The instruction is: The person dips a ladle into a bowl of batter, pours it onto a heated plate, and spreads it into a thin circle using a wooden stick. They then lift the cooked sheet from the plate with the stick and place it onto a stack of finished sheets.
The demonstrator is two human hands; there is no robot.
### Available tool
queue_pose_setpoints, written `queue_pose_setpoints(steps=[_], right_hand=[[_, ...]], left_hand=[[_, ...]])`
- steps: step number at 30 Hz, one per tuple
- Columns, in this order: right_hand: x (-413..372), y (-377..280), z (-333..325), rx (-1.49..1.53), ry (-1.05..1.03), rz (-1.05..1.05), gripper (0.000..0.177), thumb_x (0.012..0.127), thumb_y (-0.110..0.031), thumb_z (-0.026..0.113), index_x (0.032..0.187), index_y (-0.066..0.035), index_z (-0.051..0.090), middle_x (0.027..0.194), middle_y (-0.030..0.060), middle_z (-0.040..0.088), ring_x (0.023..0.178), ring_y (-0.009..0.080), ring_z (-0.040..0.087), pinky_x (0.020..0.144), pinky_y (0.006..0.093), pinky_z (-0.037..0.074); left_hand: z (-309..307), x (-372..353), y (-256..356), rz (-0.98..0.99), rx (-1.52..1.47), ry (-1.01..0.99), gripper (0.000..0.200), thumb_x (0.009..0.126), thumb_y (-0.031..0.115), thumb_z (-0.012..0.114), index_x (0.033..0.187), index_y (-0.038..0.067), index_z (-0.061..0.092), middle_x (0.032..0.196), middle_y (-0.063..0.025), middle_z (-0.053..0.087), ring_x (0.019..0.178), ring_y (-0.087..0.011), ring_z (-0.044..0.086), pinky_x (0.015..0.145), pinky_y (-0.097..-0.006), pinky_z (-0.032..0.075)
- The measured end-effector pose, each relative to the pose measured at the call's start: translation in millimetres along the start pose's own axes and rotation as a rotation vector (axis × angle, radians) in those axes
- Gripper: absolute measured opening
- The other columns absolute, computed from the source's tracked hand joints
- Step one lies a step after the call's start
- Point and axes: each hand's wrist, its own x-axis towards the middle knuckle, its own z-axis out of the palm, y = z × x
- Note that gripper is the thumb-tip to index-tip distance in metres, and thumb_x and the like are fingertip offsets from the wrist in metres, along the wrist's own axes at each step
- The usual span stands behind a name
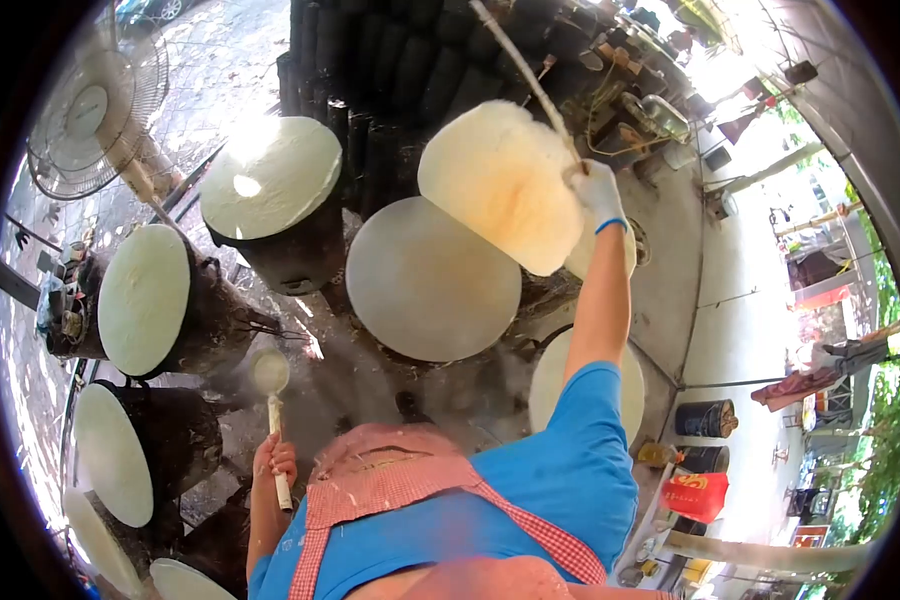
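Observation:
My right hand (pixel 598 193), in a white glove with a blue cuff, is stretched far forward and closed at the edge of a large thin pancake (pixel 505 185). The pancake is pale with a browned patch, and its straight lower edge hangs over a round grey griddle (pixel 432 285). A long pale stick (pixel 525 70) runs up from the same hand. Low on the left, my bare left hand (pixel 275 457) is wrapped around the handle of a ladle (pixel 270 372), its bowl pointing forward.
Batter-coated round griddles on dark drum stoves surround me: one ahead left (pixel 280 185), another at left (pixel 142 300), one lower left (pixel 112 455), and one under my right arm (pixel 555 390). A standing fan (pixel 95 110) is far left; dark stacked cylinders (pixel 400 60) rise ahead; a red bag (pixel 697 495) is right.

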Motion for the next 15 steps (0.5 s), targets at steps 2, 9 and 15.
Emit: queue_pose_setpoints(steps=[2,9,15], right_hand=[[24,17,-34,0.124,0.043,0.138,0.015,0.075,-0.012,0.060,0.081,-0.001,0.067,0.065,0.0067,0.063,0.057,0.0145,0.057,0.052,0.0317,0.044],[29,193,-113,0.391,0.481,0.338,0.012,0.072,-0.011,0.062,0.075,0.000,0.066,0.054,0.0041,0.055,0.037,0.0153,0.046,0.034,0.0312,0.036],[-62,385,-1,0.335,0.883,0.696,0.030,0.071,-0.016,0.062,0.083,0.011,0.063,0.071,0.0145,0.064,0.063,0.0251,0.061,0.055,0.0390,0.046]], left_hand=[[-10,19,-16,0.001,-0.005,-0.049,0.030,0.095,0.032,0.043,0.077,0.008,0.048,0.054,0.0018,0.029,0.042,-0.0091,0.030,0.041,-0.0254,0.028],[-20,60,-54,0.034,0.046,-0.111,0.032,0.098,0.027,0.039,0.121,0.008,0.054,0.060,0.0010,0.029,0.047,-0.0088,0.029,0.043,-0.0245,0.029],[6,68,-69,0.076,0.061,0.023,0.031,0.098,0.026,0.040,0.120,0.008,0.053,0.059,0.0014,0.029,0.046,-0.0083,0.030,0.043,-0.0243,0.030]])
